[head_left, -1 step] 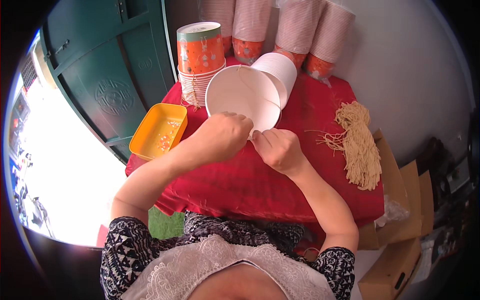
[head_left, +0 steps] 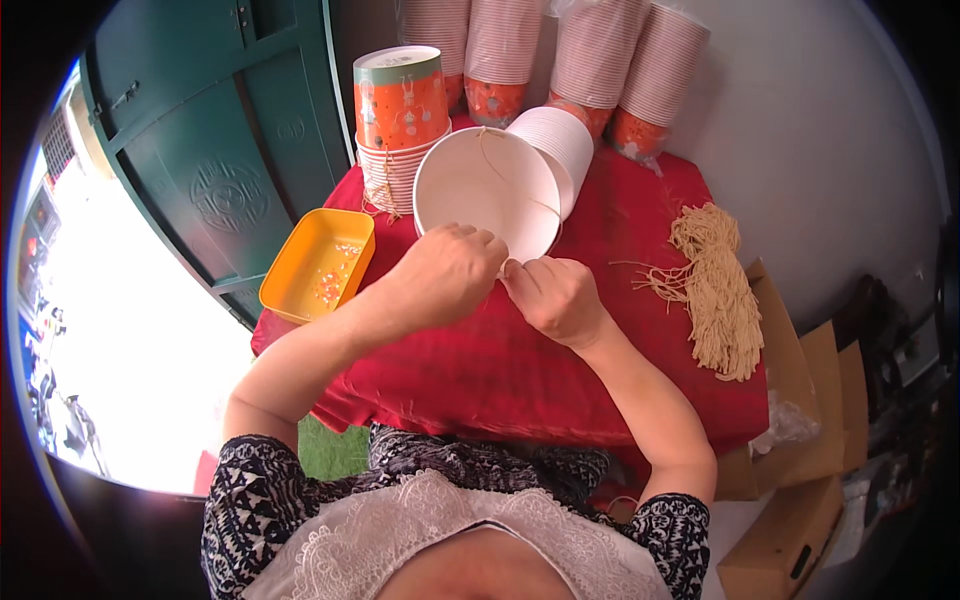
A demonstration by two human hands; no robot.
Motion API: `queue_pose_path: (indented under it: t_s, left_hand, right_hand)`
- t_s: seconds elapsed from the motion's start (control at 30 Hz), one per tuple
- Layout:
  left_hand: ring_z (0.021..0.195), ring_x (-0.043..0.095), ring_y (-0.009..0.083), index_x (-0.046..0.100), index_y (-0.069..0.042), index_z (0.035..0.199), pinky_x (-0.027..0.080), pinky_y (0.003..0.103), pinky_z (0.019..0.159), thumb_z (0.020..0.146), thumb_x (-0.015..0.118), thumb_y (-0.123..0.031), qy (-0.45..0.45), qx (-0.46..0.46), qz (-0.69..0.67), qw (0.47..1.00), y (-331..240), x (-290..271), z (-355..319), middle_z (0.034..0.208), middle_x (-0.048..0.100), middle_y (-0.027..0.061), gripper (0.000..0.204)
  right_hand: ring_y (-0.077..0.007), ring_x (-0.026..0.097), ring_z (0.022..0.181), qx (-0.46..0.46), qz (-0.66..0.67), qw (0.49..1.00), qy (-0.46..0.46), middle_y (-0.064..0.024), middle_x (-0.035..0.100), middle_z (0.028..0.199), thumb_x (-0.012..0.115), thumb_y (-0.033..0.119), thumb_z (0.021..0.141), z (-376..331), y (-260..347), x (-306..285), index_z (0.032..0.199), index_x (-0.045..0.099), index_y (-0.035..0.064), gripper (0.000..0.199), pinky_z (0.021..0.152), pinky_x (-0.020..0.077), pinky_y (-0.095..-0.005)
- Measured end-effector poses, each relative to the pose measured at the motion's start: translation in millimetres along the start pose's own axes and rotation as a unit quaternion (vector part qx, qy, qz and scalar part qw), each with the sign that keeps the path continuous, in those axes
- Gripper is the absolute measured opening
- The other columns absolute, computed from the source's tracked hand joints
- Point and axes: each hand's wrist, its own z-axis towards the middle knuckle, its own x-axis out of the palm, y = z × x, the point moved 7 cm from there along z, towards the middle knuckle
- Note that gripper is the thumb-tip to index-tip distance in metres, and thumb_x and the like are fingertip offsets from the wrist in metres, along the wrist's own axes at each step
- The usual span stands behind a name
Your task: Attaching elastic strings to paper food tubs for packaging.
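A white paper bucket (head_left: 450, 190) lies tipped with its open mouth toward me. A thin tan cord (head_left: 545, 207) trails across its inside and over the right rim. At the near rim, my left hand (head_left: 450, 275) is closed, its fingertips pinched together and partly hidden behind the knuckles. Right beside it, my right hand (head_left: 558, 300) pinches with thumb and forefinger, the two hands' fingertips almost touching. Both appear to grip the cord's end, though little of it shows between them. Nested white buckets (head_left: 565, 145) lie on their side behind the bucket.
Upside-down orange-printed buckets (head_left: 400, 110) are stacked at the back left. A yellow tray (head_left: 285, 280) holding small bits stands at left. A bundle of tan cords (head_left: 725, 300) lies right on the red cloth (head_left: 450, 375). Plastic-wrapped stacks (head_left: 590, 60) line the back; cardboard boxes (head_left: 790, 530) sit lower right.
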Motion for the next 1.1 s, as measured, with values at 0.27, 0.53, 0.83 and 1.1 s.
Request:
queue_pose_path:
  t_s: [0.27, 0.53, 0.83, 1.1]
  left_hand:
    - [0.078, 0.062, 0.0272, 0.055, -0.004, 0.079, 0.050, 0.039, 0.072, 0.078, 0.057, -0.014, 0.062, -0.008, 0.103, 0.993, -1.9, 72.2, -26.0, 0.080, 0.060, 0.0103, 0.010]
    - [0.073, 0.066, 0.0377, 0.065, 0.003, 0.072, 0.053, 0.045, 0.069, 0.077, 0.061, -0.008, 0.093, -0.153, -0.119, 0.977, 33.8, 111.4, -32.3, 0.077, 0.065, 0.0231, 0.013]
    - [0.059, 0.059, 0.0249, 0.062, 0.006, 0.074, 0.048, 0.038, 0.058, 0.080, 0.058, -0.006, 0.043, -0.263, -0.348, 0.899, 47.9, 124.2, -33.4, 0.067, 0.062, 0.0152, 0.014]
    - [0.055, 0.055, 0.0132, 0.063, 0.004, 0.082, 0.046, 0.030, 0.050, 0.090, 0.055, -0.012, 0.097, -0.398, -0.416, 0.812, 58.1, 137.4, -39.7, 0.066, 0.059, 0.0072, 0.019]
  right_hand:
    - [-0.0181, 0.058, 0.051, 0.023, 0.055, 0.994, 0.094, -0.0048, 0.053, 0.060, 0.061, 0.006, 0.078, -46.9, 8.5, 45.0, 0.076, 0.059, 0.0063, 0.002, 0.041, 0.0469, -0.0303]
    - [-0.0344, 0.067, 0.062, 0.172, 0.149, 0.925, 0.303, -0.0173, 0.064, 0.068, 0.059, 0.000, 0.076, -64.1, -8.5, 83.9, 0.082, 0.057, 0.0024, 0.006, 0.053, 0.0536, -0.0444]
    - [-0.0420, 0.064, 0.068, 0.262, 0.238, 0.890, 0.286, -0.0224, 0.063, 0.070, 0.063, 0.001, 0.077, -70.4, -31.5, 89.2, 0.087, 0.055, 0.0005, 0.013, 0.059, 0.0513, -0.0511]
    - [-0.0402, 0.066, 0.065, 0.267, 0.228, 0.899, 0.260, -0.0222, 0.064, 0.067, 0.056, 0.000, 0.081, -68.1, -27.9, 82.8, 0.087, 0.057, -0.0004, 0.006, 0.058, 0.0528, -0.0496]
